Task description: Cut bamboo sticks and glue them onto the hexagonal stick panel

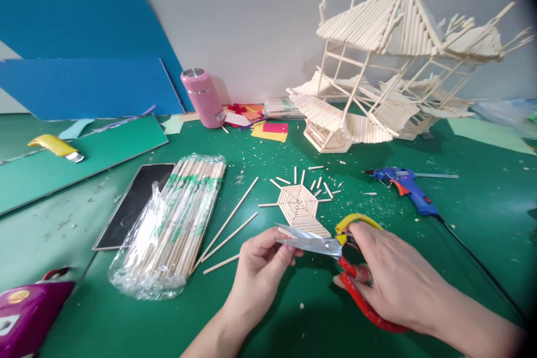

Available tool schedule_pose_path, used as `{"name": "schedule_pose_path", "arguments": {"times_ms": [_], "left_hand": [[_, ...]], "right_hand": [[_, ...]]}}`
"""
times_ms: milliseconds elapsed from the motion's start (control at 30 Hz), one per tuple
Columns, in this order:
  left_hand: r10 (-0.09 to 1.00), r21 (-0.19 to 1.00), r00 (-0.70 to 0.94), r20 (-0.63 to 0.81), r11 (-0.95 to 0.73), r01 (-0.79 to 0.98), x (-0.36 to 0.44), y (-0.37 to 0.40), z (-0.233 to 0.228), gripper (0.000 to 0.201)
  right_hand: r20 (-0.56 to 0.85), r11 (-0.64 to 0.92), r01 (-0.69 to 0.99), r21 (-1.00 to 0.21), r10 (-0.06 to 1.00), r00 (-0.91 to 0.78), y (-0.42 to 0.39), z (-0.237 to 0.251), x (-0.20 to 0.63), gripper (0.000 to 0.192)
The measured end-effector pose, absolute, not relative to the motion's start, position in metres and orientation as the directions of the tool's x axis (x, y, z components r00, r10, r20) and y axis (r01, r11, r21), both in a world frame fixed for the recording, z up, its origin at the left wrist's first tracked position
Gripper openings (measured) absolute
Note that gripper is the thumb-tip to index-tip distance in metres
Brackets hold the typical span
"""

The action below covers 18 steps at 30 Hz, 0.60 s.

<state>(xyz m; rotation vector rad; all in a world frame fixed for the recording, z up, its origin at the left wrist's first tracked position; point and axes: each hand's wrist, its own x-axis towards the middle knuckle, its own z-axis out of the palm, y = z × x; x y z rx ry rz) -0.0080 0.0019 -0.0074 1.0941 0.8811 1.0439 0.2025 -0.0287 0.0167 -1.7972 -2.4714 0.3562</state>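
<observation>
Near the front edge of the green desk (482, 224), the right hand (388, 277) grips a pair of scissors (335, 249) by their red and yellow handles, fingers curled through and around the loops. The blades stand slightly parted, pointing left. The left hand (258, 271) is closed at the blade tips, thumb and fingers pinching something small against the metal; what it pinches cannot be made out, though a short pale sliver shows at the tips.

Just behind the blades lies a flat hexagonal panel of glued sticks (300, 207), with short cut stick pieces (321, 184) scattered around its far side. To the left of it, three long loose sticks (229, 232) lie slantwise on the desk, and beside them a clear plastic bag of bamboo chopsticks (176, 224) rests against a dark phone (132, 204).

Toward the right edge a blue glue gun (405, 187) lies on its side, its black cord running to the front right corner. At the back of the desk stands a stick-built model pavilion (394, 61) with tiered roofs, tilted. A pink flask (202, 98) stands near the back middle, with coloured paper scraps (268, 128) beside it. A yellow-handled utility knife (56, 147) rests on a green board (84, 156) at the left edge, and a purple object (25, 313) sits at the front left corner.
</observation>
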Motion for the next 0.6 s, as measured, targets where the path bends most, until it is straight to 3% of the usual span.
{"name": "schedule_pose_path", "arguments": {"times_ms": [600], "left_hand": [[0.974,0.966,0.184,-0.133,0.169,-0.195,-0.008,0.0,-0.014,0.01]], "right_hand": [[-0.156,0.337,0.929,-0.154,0.92,-0.36,-0.017,0.016,0.197,0.03]]}}
